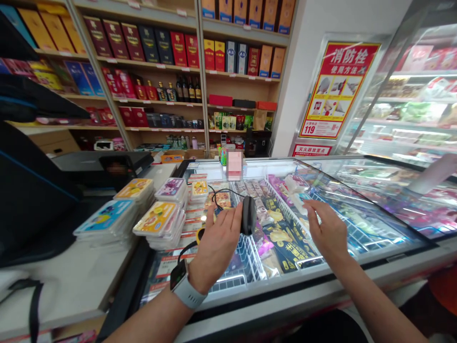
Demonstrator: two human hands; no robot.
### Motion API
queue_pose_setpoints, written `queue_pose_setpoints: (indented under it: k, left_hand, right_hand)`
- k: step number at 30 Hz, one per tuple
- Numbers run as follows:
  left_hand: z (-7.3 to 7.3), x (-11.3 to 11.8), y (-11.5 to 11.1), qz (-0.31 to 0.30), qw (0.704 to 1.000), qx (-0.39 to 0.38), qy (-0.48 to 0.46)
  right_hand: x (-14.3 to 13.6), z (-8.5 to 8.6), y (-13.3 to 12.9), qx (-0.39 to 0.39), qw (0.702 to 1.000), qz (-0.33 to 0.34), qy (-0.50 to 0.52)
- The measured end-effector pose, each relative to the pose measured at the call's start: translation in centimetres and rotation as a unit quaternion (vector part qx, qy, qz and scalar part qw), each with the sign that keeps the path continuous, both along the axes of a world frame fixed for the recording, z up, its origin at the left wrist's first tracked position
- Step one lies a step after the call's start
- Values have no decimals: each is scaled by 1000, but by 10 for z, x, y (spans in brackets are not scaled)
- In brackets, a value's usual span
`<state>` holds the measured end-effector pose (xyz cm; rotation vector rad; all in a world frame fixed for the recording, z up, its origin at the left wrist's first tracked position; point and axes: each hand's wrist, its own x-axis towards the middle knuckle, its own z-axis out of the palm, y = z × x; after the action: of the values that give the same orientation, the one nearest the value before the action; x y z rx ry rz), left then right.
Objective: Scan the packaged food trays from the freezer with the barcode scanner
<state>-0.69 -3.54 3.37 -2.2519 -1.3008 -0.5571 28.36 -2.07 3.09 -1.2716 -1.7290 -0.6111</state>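
Note:
My left hand (219,238), with a watch on its wrist, is over the glass top of a chest freezer (282,286). Its fingers are against a round black device (249,216) with a black cable, and the grip is partly hidden. Part of a yellow and black object (200,235) shows beside the palm. To the right, above the freezer, my right hand (326,228) has its fingers curled, thumb and forefinger close together near a small white and blue item (303,196). Whether the fingertips touch that item is unclear.
Stacks of plastic-lidded packs (157,218) stand left of the freezer glass, beside a white counter (64,286). Wire baskets with packaged frozen goods show beneath the glass. Shelves with boxes and bottles (189,89) rise behind; a lit display fridge (421,90) is at right.

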Motion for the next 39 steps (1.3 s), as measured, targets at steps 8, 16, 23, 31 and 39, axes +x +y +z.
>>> queue_pose_setpoints:
  k: [8,16,23,31,39]
  left_hand:
    - [1,23,-10,39,996,49,68]
    - [-1,32,1,83,990,82,82]
    - [0,43,-5,94,982,117,113]
    - [10,50,-7,62,991,86,87]
    - [11,54,-8,66,987,114,89]
  right_hand:
    - [-104,25,-61,-9,978,201,62]
    - [-142,27,-101,-52,953,299,19]
    - [-155,24,-111,-87,939,331,-15]
    - [-161,18,-116,-99,947,307,-8]
    - [-162,19,-119,-112,942,317,1]
